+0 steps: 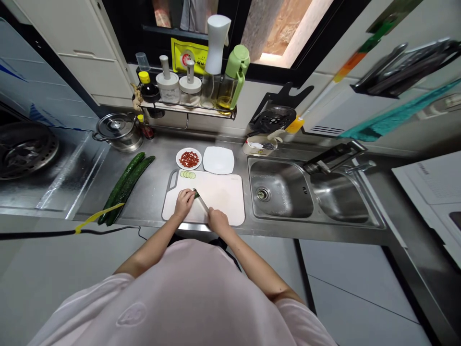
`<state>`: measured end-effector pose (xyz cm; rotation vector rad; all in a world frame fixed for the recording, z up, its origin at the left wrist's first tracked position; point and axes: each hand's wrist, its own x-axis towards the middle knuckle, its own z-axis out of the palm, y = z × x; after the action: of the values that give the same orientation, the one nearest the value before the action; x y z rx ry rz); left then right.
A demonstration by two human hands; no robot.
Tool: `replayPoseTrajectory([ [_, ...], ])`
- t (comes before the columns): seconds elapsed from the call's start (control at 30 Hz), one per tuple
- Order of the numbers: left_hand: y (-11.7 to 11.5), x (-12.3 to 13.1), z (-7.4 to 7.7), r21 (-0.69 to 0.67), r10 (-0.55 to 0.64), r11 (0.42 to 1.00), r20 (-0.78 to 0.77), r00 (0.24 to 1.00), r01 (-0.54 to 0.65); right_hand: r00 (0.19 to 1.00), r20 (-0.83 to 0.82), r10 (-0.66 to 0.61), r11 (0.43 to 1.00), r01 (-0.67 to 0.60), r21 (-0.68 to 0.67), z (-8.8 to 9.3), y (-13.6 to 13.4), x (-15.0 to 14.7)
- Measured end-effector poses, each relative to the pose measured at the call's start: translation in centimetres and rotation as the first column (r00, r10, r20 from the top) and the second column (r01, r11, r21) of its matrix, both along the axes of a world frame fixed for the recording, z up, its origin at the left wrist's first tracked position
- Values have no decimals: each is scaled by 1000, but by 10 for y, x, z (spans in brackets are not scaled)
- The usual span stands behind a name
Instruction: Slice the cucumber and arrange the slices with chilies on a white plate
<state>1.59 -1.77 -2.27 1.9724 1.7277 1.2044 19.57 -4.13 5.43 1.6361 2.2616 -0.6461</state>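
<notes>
A: Cucumber stub (196, 193): location?
B: On the white plastic cutting board (223, 199), left of centre, tucked against the left hand (184, 203). Short piece, dark green skin, mostly hidden behind the hand.

A: Left fingers (189, 194): state?
B: Closed, curled over the stub, gripping it down on the board.

A: Right hand (218, 220)?
B: Closed around a kitchen knife (202, 203). Handle hidden in the fist, thin blade angled up and left, tip right beside the stub.

A: Around the board?
B: A few thin cucumber slices (188, 175), pale green, in an overlapping row near the top-left corner, just beside the handle cutout. Two long whole cucumbers (124, 187) side by side on the steel counter (158, 154), left of the board. Beyond the board, a round plate of chopped red chili (188, 158) and a white square plate (218, 160). To the right, a stainless double sink (281, 190).
</notes>
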Motion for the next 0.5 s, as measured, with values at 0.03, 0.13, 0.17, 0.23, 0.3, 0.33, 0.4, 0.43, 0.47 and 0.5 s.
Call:
replayPoseTrajectory([
  [0.03,0,0,0,1,0,1000,1,1000,0,1000,-1,-2,1000,2,2,0,0,-1],
  [0.13,0,0,0,5,0,1000,2,1000,0,1000,-12,-3,1000,3,-1,1,5,-7],
  [0.17,1,0,0,4,0,1000,2,1000,0,1000,-17,-1,1000,1,-2,2,7,-9],
  [0.23,1,0,0,1,-2,1000,4,1000,2,1000,-25,6,1000,-6,-4,4,12,-13],
  [0.3,1,0,0,-1,-8,1000,6,1000,8,1000,-26,6,1000,-6,-1,4,16,-17],
  [0.33,1,0,0,-2,-12,1000,6,1000,12,1000,-25,3,1000,-3,2,4,19,-20],
  [0.4,1,0,0,2,-15,1000,5,1000,15,1000,-28,1,1000,0,16,4,24,-25],
  [0.43,1,0,-1,7,-14,1000,4,1000,14,1000,-31,2,1000,-1,26,3,26,-28],
  [0.47,1,0,-1,12,-11,1000,4,1000,11,999,-34,4,999,-3,34,2,29,-30],
  [0.5,1,0,-1,19,-6,1000,3,1000,6,999,-38,7,999,-6,41,2,31,-33],
])
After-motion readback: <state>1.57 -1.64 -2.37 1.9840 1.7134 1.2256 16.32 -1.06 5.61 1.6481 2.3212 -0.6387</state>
